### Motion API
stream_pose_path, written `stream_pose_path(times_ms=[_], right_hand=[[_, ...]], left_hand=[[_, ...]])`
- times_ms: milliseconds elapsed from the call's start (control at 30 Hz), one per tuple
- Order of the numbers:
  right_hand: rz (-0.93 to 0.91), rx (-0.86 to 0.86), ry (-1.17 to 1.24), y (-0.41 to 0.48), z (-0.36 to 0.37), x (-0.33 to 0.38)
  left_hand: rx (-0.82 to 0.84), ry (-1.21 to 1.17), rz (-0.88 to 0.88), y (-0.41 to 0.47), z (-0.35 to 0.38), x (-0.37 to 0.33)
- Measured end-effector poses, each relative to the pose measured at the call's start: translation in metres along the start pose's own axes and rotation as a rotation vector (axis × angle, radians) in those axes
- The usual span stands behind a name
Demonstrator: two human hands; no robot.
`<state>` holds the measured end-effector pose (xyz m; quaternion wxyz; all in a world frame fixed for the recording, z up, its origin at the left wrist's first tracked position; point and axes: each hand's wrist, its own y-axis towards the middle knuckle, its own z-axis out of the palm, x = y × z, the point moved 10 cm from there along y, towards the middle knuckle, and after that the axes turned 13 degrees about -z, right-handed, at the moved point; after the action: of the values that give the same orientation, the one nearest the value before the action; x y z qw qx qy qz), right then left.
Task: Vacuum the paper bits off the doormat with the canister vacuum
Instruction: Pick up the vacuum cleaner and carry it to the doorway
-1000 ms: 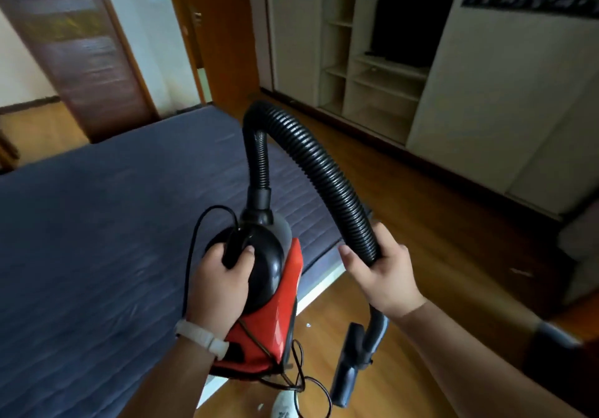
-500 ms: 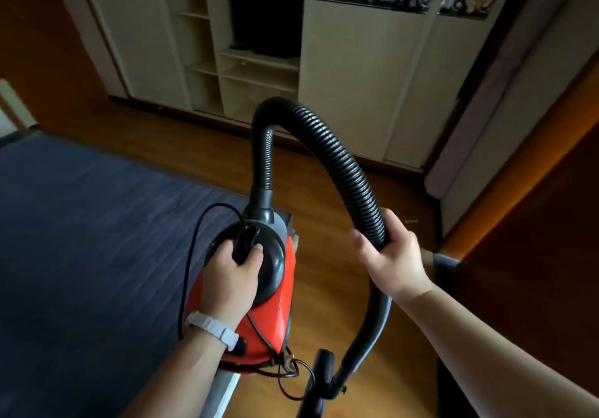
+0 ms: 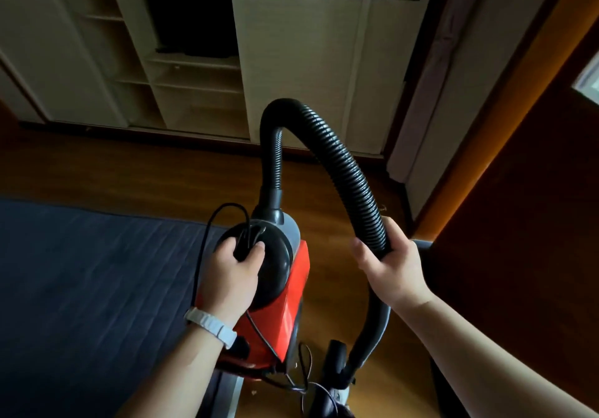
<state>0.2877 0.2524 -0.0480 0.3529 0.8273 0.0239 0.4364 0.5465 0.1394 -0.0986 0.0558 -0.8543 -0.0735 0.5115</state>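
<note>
Red plastic canister vacuum, black domed top, hangs clear of the wooden floor just beside a dark blue quilted pad. My left hand carries it, fingers curled round the black top handle. My right hand is clamped on the black ribbed hose, low down where the ribs meet the smooth wand. My read: the body is rigid and hefty for one hand, so the handle is the hold. The hose is soft and springy; steer from the stiff wand. A loose black cord may snag. I cannot pick out the doormat.
</note>
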Motion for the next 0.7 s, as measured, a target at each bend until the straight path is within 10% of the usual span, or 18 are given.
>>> stream_pose_path(times_ms=[700], right_hand=[[0.073, 0.073, 0.076, 0.230, 0.030, -0.192]], left_hand=[[0.007, -0.066, -0.083, 0.224, 0.123, -0.113]])
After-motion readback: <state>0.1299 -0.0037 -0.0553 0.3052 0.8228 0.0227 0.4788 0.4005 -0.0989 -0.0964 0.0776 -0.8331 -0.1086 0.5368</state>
